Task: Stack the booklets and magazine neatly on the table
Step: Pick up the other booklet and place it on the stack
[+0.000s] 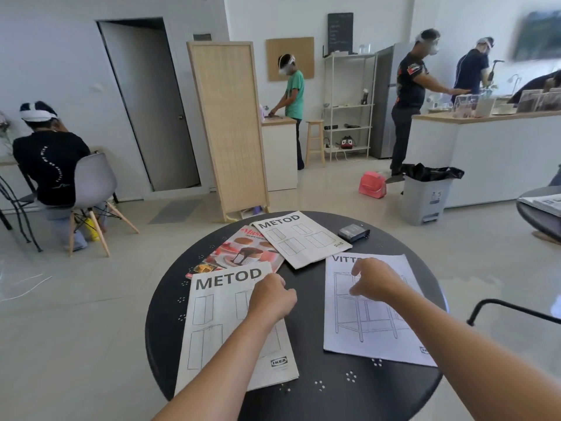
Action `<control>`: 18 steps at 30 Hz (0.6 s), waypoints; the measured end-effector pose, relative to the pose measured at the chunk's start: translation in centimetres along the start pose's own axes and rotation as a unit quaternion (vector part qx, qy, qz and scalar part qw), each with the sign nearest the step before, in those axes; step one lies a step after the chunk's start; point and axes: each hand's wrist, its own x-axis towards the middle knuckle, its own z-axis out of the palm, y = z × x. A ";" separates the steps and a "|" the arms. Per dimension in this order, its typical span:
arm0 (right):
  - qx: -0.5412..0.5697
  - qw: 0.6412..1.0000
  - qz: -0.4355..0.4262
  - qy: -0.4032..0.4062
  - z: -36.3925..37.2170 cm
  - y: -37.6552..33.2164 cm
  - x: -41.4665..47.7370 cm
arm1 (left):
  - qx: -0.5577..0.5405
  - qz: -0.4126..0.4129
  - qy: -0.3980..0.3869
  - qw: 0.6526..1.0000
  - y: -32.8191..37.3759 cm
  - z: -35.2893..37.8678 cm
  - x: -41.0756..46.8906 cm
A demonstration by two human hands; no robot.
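Note:
Three booklets and a magazine lie spread on a round black table. A near METOD booklet lies at the front left, overlapping the red food magazine. A second METOD booklet lies at the back, over the magazine's right corner. A VITT booklet lies at the right. My left hand rests over the near METOD booklet's right edge, fingers curled; a grip cannot be made out. My right hand hovers over the top of the VITT booklet, fingers apart and bent down.
A small dark box sits at the table's back right. A black chair rail stands to the right. A grey bin, a pink bag and a wicker screen stand beyond; several people work in the room.

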 end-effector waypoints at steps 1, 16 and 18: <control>-0.006 1.000 0.000 -0.002 -0.1 0.6 -0.1 | 0.000 0.003 -0.017 1.000 0.7 0.7 -0.1; -0.013 0.999 -0.023 -0.021 1.2 3.8 -0.9 | -0.113 -0.064 -0.086 0.988 6.4 5.1 -0.6; -0.007 0.999 -0.029 -0.024 1.4 3.8 -0.9 | -0.117 -0.062 -0.088 0.987 6.1 5.4 -0.8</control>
